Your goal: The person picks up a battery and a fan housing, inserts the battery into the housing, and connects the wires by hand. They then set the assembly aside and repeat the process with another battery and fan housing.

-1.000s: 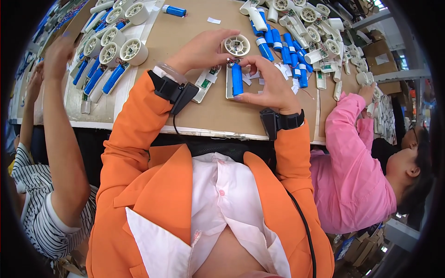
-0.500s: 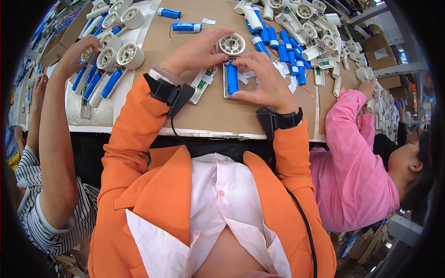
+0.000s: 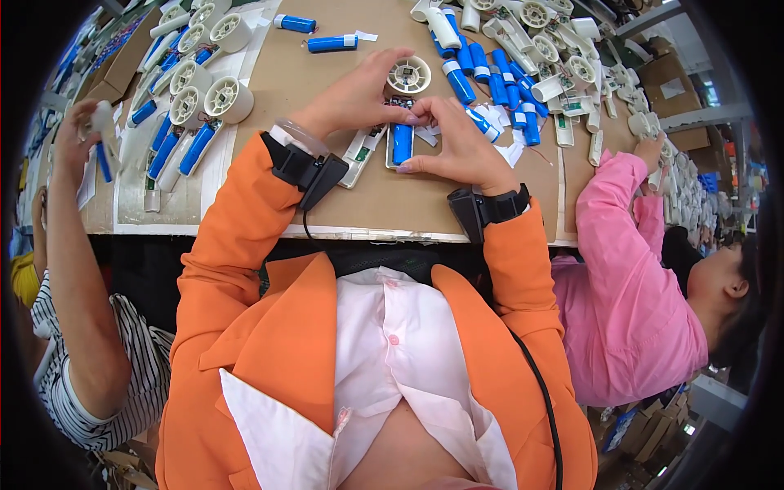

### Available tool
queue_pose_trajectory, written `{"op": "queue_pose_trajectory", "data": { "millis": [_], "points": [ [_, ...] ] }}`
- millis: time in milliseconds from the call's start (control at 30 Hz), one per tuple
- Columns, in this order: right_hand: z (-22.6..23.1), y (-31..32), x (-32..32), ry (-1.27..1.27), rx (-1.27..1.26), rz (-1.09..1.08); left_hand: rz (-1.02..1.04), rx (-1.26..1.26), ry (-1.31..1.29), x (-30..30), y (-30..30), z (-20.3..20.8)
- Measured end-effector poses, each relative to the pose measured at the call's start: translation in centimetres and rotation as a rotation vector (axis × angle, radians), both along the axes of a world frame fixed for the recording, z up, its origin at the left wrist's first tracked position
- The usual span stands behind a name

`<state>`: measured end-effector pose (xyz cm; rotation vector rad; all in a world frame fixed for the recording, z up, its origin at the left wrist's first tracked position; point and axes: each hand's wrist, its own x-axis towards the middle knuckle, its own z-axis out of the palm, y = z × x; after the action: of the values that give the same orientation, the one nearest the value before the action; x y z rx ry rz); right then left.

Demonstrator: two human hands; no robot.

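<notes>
In front of me lies a white plastic housing with a round spoked head (image 3: 409,74) and a straight handle. A blue cylindrical battery (image 3: 402,145) sits in the handle, with a small circuit board and wires above it. My left hand (image 3: 359,96) curls round the left side of the head, its thumb beside the wires. My right hand (image 3: 464,149) arches over from the right, fingertips pinched at the wires and thumb against the battery's lower end. Exactly what the right fingertips pinch is hidden. Under my left wrist rests another white handle (image 3: 357,157) with a green board.
Several white housings (image 3: 229,100) with blue batteries are grouped at the left. Loose blue batteries (image 3: 498,86) and a heap of white housings (image 3: 539,49) lie at the back right. Paper slips (image 3: 510,153) are scattered nearby. Co-workers sit on both sides, one in a pink sleeve (image 3: 608,192).
The battery has shifted left into the handle, and my right fingertips have closed at the wires. Another battery now shows beside my right fingers. The left co-worker's hand has moved left, holding a white part.
</notes>
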<state>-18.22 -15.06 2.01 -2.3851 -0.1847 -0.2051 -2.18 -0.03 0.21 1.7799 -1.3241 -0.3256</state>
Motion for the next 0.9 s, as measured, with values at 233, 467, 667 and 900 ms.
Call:
{"op": "queue_pose_trajectory", "data": {
  "millis": [233, 467, 667, 900],
  "points": [
    [0.0, -0.2, 0.0, 0.183, 0.101, -0.028, 0.014, 0.020, 0.058, -0.6, 0.1, 0.6],
    [-0.1, -0.3, 0.3, 0.238, 0.251, -0.024, 0.001, 0.016, 0.044, -0.4, 0.1, 0.3],
    [-1.4, 0.1, 0.9, 0.154, 0.213, -0.154, -0.002, -0.028, 0.048, -0.8, -0.2, -0.3],
    [-1.7, 0.1, 1.0, 0.133, 0.257, -0.142, -0.005, -0.022, 0.134, -0.3, 0.1, 0.2]
  ]
}}
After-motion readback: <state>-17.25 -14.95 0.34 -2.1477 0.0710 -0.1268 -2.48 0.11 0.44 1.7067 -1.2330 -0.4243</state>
